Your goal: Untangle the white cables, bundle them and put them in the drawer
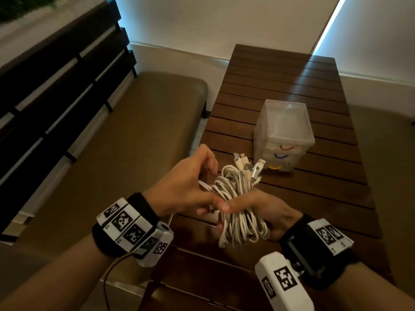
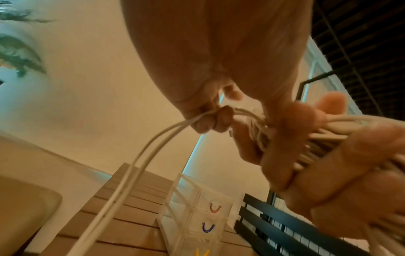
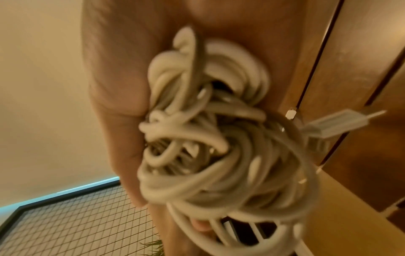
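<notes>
A coiled bundle of white cables (image 1: 238, 207) hangs above the near part of the wooden table (image 1: 280, 81). My right hand (image 1: 267, 212) grips the bundle round its middle, with the coils filling its palm in the right wrist view (image 3: 210, 138). USB plugs (image 1: 249, 167) stick up from the top of the bundle. My left hand (image 1: 190, 187) pinches loose cable strands (image 2: 140, 159) at the bundle's left side. A small clear drawer unit (image 1: 284, 133) stands on the table beyond the hands, its three drawers all closed, with red, blue and yellow handles.
A tan cushioned bench (image 1: 125, 142) with a dark slatted back (image 1: 58, 86) runs along the left of the table. A pale wall (image 1: 202, 25) closes the far end. Bare slats lie behind and right of the drawer unit.
</notes>
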